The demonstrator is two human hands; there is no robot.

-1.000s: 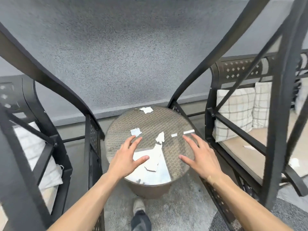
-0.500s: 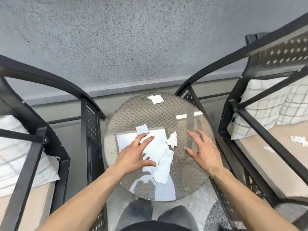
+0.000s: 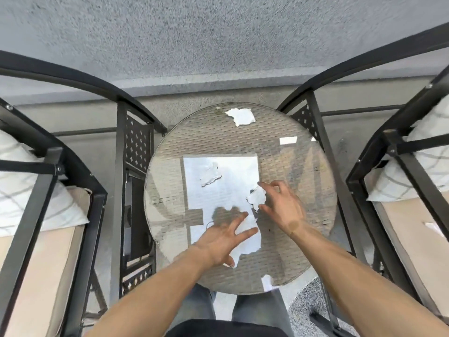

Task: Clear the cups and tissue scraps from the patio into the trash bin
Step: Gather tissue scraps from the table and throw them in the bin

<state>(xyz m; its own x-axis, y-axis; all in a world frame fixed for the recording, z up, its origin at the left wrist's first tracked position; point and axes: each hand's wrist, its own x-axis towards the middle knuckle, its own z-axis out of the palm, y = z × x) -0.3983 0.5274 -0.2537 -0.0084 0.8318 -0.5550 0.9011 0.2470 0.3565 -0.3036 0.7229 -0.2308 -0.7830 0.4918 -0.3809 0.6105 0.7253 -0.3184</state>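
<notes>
Tissue scrap (image 3: 256,197) pinched by right hand (image 3: 281,207); left hand (image 3: 224,239) spread, holding nothing.

Worktop (image 3: 303,152): round, a glossy clear glass sheet over brown woven wicker; the glass threw bright reflections. Tissue scraps: thin, matt white paper, torn and ragged at the edges, one at the far rim (image 3: 241,116), one mid-glass (image 3: 210,175), one crumpled against the right hand's fingers (image 3: 257,197). Chair frames (image 3: 136,132): matt black metal with punched diamond panels. Seat cushions (image 3: 36,263): beige cloth, smooth. Pillows (image 3: 29,190): white checked fabric. Wall (image 3: 218,32): grey, rough, grainy plaster.
</notes>
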